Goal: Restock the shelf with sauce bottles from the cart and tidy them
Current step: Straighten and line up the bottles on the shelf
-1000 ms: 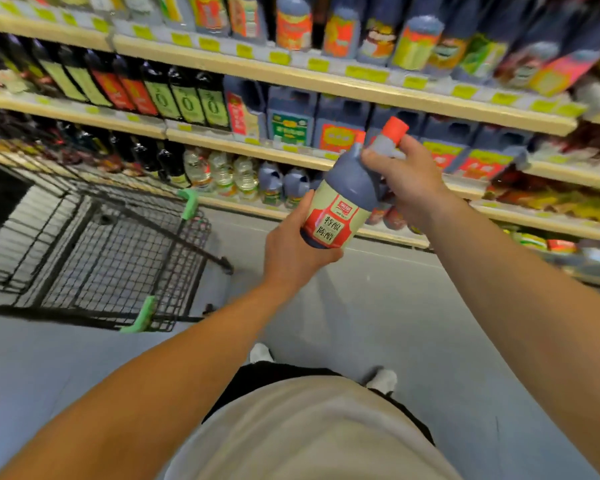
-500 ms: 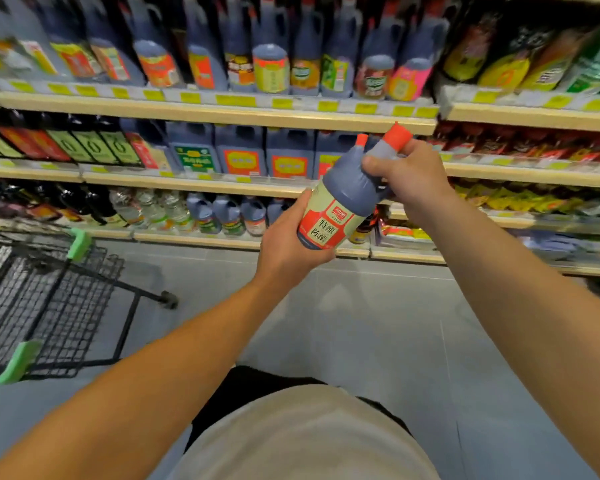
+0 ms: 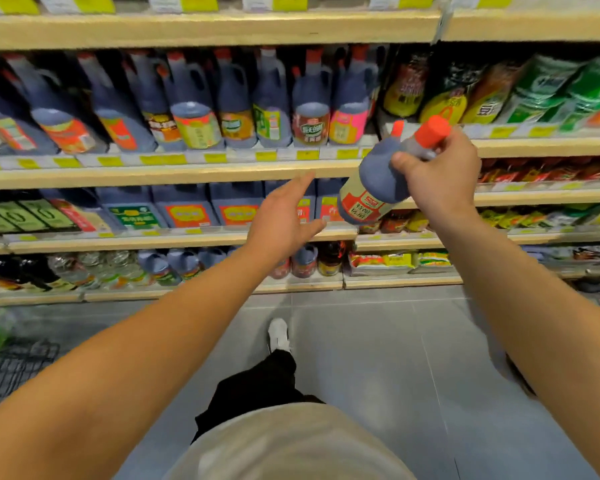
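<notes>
The left hand [image 3: 284, 216] has let go, fingers spread, while the right hand's [image 3: 437, 178] fingers grip the tilted sauce bottle's [image 3: 378, 181] neck.

labels on bottles [image 3: 374, 181] blurred, none readable

The right hand [image 3: 437, 181] grips a dark sauce bottle [image 3: 378, 181] by its neck below the orange cap, tilted with its base toward seven o'clock, before the shelf [image 3: 160, 173] of handled jugs. At nine o'clock from the bottle, the left hand [image 3: 281, 220] reaches forward with straight fingers, holding nothing. The cart [image 3: 11, 362] edge shows at eight o'clock.
</notes>
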A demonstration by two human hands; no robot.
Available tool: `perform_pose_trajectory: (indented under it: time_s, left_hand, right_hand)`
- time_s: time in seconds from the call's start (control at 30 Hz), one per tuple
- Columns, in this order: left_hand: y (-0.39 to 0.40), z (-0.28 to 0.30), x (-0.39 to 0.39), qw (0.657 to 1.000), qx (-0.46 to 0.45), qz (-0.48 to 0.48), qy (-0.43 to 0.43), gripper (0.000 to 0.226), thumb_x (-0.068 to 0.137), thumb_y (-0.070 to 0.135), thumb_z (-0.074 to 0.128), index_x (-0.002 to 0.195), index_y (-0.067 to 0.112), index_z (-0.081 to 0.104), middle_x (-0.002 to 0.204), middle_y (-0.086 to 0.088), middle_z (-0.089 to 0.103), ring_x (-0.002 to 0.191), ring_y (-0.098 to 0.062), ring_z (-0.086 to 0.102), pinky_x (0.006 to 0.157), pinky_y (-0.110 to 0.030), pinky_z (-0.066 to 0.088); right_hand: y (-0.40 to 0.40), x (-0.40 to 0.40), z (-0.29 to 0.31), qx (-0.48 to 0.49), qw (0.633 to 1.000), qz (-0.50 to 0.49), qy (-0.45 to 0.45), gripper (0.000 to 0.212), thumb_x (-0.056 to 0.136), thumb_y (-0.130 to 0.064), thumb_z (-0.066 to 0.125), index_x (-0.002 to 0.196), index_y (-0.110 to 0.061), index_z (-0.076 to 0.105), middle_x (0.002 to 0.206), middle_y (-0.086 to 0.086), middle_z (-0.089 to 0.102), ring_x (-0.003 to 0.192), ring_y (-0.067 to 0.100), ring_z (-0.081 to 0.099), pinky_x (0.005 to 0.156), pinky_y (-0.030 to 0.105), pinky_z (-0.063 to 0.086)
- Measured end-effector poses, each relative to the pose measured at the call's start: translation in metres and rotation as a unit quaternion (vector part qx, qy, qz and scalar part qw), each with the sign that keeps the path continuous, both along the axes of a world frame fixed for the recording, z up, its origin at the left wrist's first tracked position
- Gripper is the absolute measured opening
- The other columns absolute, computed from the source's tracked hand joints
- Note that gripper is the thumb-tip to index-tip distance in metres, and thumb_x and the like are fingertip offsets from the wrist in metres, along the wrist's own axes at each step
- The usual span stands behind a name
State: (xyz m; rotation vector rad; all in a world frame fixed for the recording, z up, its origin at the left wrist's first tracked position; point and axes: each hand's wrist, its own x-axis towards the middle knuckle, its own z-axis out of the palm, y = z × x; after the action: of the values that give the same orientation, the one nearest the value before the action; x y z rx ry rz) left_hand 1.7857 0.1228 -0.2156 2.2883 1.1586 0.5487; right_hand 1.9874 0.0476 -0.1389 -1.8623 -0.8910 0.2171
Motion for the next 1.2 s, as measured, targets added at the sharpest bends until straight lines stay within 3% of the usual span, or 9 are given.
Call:
perform_pose_trajectory:
  time_s: [0.17,0.33,0.53,0.67,0.8,0.93,1.03,1.1,1.2]
  left_hand:
    - [0.073,0.003,0.035,0.999,0.006,-0.035,-0.005,0.08,0.085,0.04,0.067,0.15,0.034,0.022,0.155,0.007,0.031,0.142,-0.016,0.028,0.112,-0.032,0.03]
    - [0.123,0.0,0.062,0.995,0.074,-0.063,-0.032,0.081,0.08,0.028,0.075,0.148,0.018,0.033,0.149,0.0,0.042,0.138,-0.017,0.038,0.111,-0.033,0.035]
    - [0.149,0.0,0.09,0.996,0.069,-0.049,-0.039,0.082,0.079,0.034,0.074,0.148,0.02,0.033,0.149,0.004,0.042,0.138,-0.011,0.036,0.109,-0.016,0.024]
    - [0.149,-0.005,0.105,0.996,0.06,-0.029,-0.057,0.08,0.08,0.033,0.073,0.148,0.018,0.035,0.148,0.002,0.043,0.137,-0.013,0.038,0.109,-0.019,0.028]
    - [0.142,-0.01,0.113,0.997,0.046,-0.008,-0.061,0.079,0.08,0.033,0.072,0.148,0.02,0.034,0.149,0.001,0.043,0.138,-0.015,0.038,0.111,-0.032,0.036]
    - [0.137,-0.009,0.122,0.998,0.044,0.009,-0.039,0.079,0.081,0.032,0.072,0.148,0.022,0.032,0.148,0.0,0.043,0.135,-0.018,0.041,0.108,-0.032,0.038]
    - [0.143,0.006,0.141,0.996,0.082,0.02,-0.026,0.075,0.083,0.028,0.068,0.149,0.023,0.031,0.15,-0.004,0.04,0.137,-0.022,0.037,0.111,-0.037,0.035]
    - [0.151,0.021,0.158,0.993,0.112,0.028,-0.018,0.071,0.084,0.023,0.065,0.148,0.02,0.033,0.147,-0.007,0.042,0.135,-0.026,0.036,0.11,-0.04,0.034]
    - [0.161,0.039,0.181,0.979,0.193,0.028,0.052,0.057,0.086,0.021,0.058,0.14,0.014,0.039,0.126,-0.014,0.052,0.117,-0.035,0.045,0.097,-0.043,0.04]
  right_hand:
    - [0.059,0.033,-0.003,0.03,0.997,-0.068,-0.018,0.036,0.069,-0.028,0.077,0.091,-0.015,0.052,0.086,-0.002,0.056,0.079,0.018,0.053,0.074,0.033,0.047]
    - [0.107,0.063,0.0,0.038,0.994,-0.103,-0.022,0.036,0.073,-0.023,0.075,0.09,-0.017,0.044,0.087,-0.003,0.053,0.079,0.016,0.049,0.069,0.025,0.04]
    - [0.149,0.089,-0.002,0.01,0.994,-0.109,-0.015,0.036,0.077,-0.022,0.075,0.093,-0.017,0.043,0.087,-0.008,0.05,0.083,0.013,0.049,0.075,0.022,0.041]
    - [0.162,0.098,-0.008,-0.003,0.996,-0.089,-0.03,0.037,0.077,-0.022,0.075,0.091,-0.016,0.042,0.077,-0.012,0.044,0.079,0.014,0.046,0.073,0.025,0.039]
    - [0.168,0.107,-0.011,-0.006,0.998,-0.055,-0.034,0.037,0.075,-0.024,0.075,0.09,-0.018,0.042,0.075,-0.012,0.045,0.076,0.014,0.046,0.067,0.021,0.034]
    - [0.162,0.111,-0.015,0.027,0.999,-0.027,-0.028,0.036,0.075,-0.019,0.075,0.088,-0.016,0.041,0.072,-0.015,0.041,0.072,0.012,0.042,0.061,0.02,0.033]
    - [0.151,0.11,-0.023,0.058,0.998,-0.006,-0.029,0.035,0.076,-0.016,0.074,0.088,-0.016,0.041,0.073,-0.016,0.042,0.071,0.011,0.043,0.06,0.014,0.035]
    - [0.147,0.113,-0.026,0.066,0.997,0.005,-0.031,0.035,0.076,-0.016,0.074,0.088,-0.017,0.042,0.074,-0.016,0.043,0.073,0.011,0.044,0.063,0.018,0.038]
    - [0.146,0.117,-0.029,0.067,0.997,0.012,-0.024,0.034,0.077,-0.016,0.074,0.09,-0.017,0.043,0.078,-0.011,0.047,0.075,0.014,0.047,0.068,0.024,0.04]
